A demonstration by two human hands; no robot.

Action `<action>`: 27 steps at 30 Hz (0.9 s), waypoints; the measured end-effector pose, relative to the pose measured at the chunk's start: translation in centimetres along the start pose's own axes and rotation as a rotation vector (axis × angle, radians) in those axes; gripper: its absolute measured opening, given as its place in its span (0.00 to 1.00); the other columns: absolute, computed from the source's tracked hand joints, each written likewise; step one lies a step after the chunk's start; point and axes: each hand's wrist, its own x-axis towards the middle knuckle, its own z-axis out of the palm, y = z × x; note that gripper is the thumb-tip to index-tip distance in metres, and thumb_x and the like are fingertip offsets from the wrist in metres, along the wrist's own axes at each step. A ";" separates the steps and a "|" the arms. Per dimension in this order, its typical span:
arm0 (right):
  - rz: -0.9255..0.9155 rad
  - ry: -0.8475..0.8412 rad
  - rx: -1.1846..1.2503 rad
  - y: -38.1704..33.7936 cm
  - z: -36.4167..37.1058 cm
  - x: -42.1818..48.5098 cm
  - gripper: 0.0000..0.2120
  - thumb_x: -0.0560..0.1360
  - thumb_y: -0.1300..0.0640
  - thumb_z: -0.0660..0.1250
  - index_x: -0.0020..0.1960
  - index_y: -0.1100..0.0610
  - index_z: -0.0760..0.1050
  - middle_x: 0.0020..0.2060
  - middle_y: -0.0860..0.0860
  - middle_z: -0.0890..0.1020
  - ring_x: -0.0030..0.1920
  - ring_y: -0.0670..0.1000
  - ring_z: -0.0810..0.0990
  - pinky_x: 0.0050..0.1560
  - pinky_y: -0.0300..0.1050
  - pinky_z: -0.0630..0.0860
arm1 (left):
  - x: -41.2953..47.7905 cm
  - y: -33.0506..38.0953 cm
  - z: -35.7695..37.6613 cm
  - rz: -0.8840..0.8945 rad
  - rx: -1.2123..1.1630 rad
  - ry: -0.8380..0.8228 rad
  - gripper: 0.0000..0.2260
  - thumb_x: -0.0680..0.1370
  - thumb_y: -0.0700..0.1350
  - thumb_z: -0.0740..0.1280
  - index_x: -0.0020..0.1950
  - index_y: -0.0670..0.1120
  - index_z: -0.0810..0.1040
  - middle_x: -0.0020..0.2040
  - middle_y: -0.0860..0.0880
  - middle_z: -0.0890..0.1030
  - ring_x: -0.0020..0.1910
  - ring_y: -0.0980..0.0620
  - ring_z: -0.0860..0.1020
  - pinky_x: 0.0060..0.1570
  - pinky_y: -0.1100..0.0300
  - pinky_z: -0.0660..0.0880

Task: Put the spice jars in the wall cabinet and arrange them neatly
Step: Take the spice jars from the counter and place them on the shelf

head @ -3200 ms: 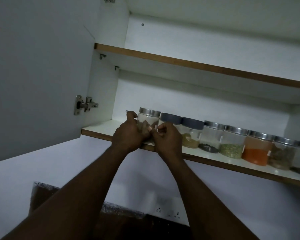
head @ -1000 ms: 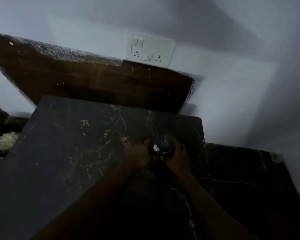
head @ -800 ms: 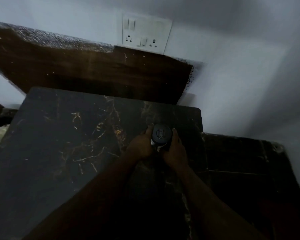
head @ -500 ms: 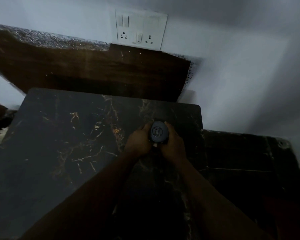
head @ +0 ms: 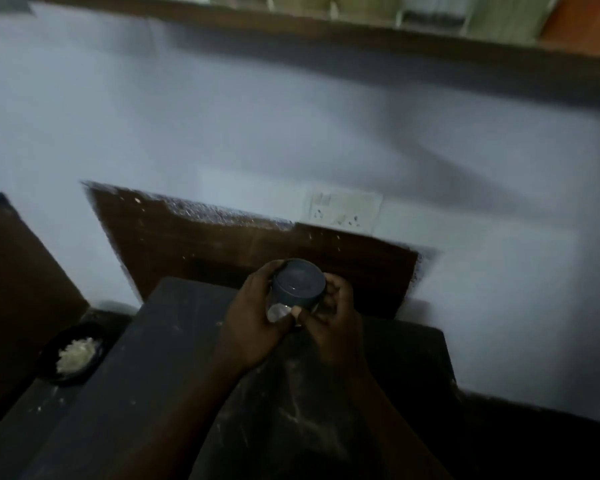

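A spice jar point(head: 298, 285) with a dark blue-grey lid is held between both hands above the dark marble counter point(head: 160, 358). My left hand point(head: 253, 323) wraps its left side and my right hand point(head: 333, 323) its right side. The jar's clear body is mostly hidden by my fingers. At the top edge, the wall cabinet's lower shelf point(head: 378, 32) runs across, with the blurred bottoms of several jars point(head: 430, 12) standing on it.
A black bowl point(head: 71, 351) with something white in it sits on the lower counter at left. A wall socket plate point(head: 343, 211) is above the dark backsplash point(head: 250, 251). A brown panel point(head: 11, 278) stands at far left.
The jar has risen off the counter in both hands. The view has tilted upward, so the cabinet shelf now shows at the top.
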 end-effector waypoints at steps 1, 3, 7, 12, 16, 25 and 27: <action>-0.038 -0.008 0.035 -1.9 1.0 0.4 0.33 0.69 0.58 0.80 0.69 0.43 0.69 0.62 0.41 0.80 0.59 0.37 0.80 0.51 0.37 0.81 | 0.6 0.8 -1.9 0.019 -0.012 0.048 0.34 0.72 0.59 0.74 0.74 0.55 0.66 0.69 0.58 0.74 0.65 0.58 0.76 0.61 0.52 0.77; -0.135 -0.009 0.073 -6.1 2.9 1.2 0.33 0.70 0.58 0.80 0.71 0.47 0.70 0.63 0.41 0.80 0.58 0.38 0.81 0.52 0.43 0.83 | 1.9 2.5 -5.7 0.069 -0.005 0.136 0.32 0.71 0.56 0.76 0.72 0.58 0.66 0.66 0.60 0.76 0.63 0.60 0.77 0.56 0.54 0.79; -0.376 -0.013 0.110 -15.8 5.8 2.9 0.33 0.69 0.48 0.76 0.71 0.43 0.69 0.63 0.38 0.79 0.60 0.40 0.80 0.52 0.40 0.81 | 5.0 6.5 -13.5 0.216 -0.015 0.309 0.32 0.71 0.56 0.77 0.69 0.58 0.65 0.64 0.62 0.75 0.60 0.62 0.78 0.53 0.62 0.79; -0.661 0.031 0.049 -27.2 7.6 5.4 0.31 0.70 0.40 0.74 0.70 0.40 0.68 0.64 0.35 0.78 0.61 0.38 0.78 0.51 0.34 0.78 | 9.1 12.4 -21.1 0.444 0.019 0.501 0.33 0.71 0.57 0.76 0.69 0.62 0.61 0.66 0.63 0.72 0.65 0.57 0.76 0.56 0.60 0.77; -0.779 0.057 0.059 -35.3 8.5 8.4 0.30 0.71 0.39 0.74 0.70 0.43 0.68 0.64 0.38 0.78 0.60 0.38 0.79 0.50 0.33 0.78 | 13.9 17.0 -26.2 0.539 0.025 0.583 0.30 0.73 0.54 0.75 0.68 0.61 0.61 0.64 0.60 0.74 0.61 0.60 0.77 0.53 0.66 0.77; -0.646 0.053 -0.219 -41.4 11.4 17.4 0.27 0.73 0.44 0.75 0.69 0.48 0.71 0.61 0.45 0.80 0.54 0.49 0.83 0.58 0.52 0.81 | 23.8 16.8 -29.8 0.386 0.129 0.501 0.36 0.70 0.56 0.73 0.72 0.59 0.57 0.61 0.57 0.76 0.54 0.54 0.78 0.47 0.58 0.75; -0.639 0.079 -0.272 -40.8 11.9 18.7 0.26 0.74 0.43 0.74 0.68 0.50 0.72 0.61 0.47 0.82 0.51 0.46 0.82 0.52 0.41 0.79 | 25.1 15.5 -29.6 0.333 0.177 0.496 0.33 0.73 0.56 0.72 0.71 0.59 0.57 0.62 0.52 0.78 0.53 0.50 0.79 0.46 0.57 0.75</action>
